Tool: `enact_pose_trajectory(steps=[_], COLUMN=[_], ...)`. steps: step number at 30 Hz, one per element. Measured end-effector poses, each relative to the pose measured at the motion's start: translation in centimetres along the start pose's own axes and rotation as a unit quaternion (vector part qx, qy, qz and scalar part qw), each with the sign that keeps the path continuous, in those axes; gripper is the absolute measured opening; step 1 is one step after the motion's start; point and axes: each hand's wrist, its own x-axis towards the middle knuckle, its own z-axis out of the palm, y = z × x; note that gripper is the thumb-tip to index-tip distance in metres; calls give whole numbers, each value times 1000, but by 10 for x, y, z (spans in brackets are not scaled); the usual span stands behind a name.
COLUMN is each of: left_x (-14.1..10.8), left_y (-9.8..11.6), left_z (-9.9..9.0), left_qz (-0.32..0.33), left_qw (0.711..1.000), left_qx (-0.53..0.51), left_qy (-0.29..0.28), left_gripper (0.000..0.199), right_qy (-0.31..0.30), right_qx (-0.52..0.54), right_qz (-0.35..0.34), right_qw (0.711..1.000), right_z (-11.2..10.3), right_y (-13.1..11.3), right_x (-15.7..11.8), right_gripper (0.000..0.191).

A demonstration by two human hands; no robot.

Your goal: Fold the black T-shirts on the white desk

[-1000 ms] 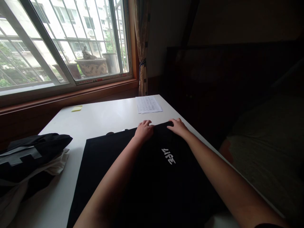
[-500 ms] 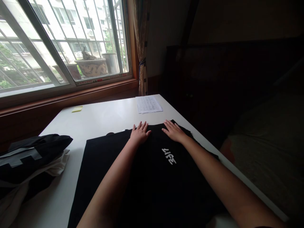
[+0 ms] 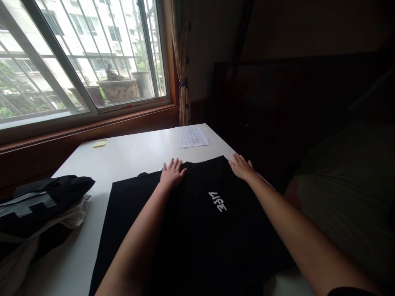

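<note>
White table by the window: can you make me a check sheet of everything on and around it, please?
Surface: smooth white table, partly covered.
Work things: black cloth garment with white "LIFE" lettering, spread out.
Clutter: crumpled black, grey and off-white cloth heap, left; yellow paper notes; white paper sheets, far end.
Hands: left hand palm-down, fingers spread, on the garment; right hand palm-down at its far right edge.
Cables: nothing seen.
Surroundings: barred, metal-framed glass window; patterned fabric curtain, tied; right side too dark to tell much.
</note>
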Motion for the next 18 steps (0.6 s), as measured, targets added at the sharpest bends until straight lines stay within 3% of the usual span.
enact_pose_trajectory(steps=[5,9,12,14,18], left_x=[-34,-87,-137,-174,-251], left_y=[-55,-105,-128,-131,-114], left_z=[-21,-36,-43,-46,-51], left_qz=[-46,-39,-6,13,63], left_qw=[998,991,988,989,995], left_qx=[32,122,150,135,59], left_qy=[7,25,49,58,43], left_gripper=[64,62,62,61,57], right_qy=[87,128,79,35,-68], right_qx=[-5,43,92,125,175], right_qz=[-23,-124,-176,-190,-110], right_qw=[996,983,977,973,976], right_z=[-15,-38,-54,-62,-65], right_y=[23,24,18,17,35], right_x=[-33,-85,-136,-170,-219], right_gripper=[60,49,41,36,39])
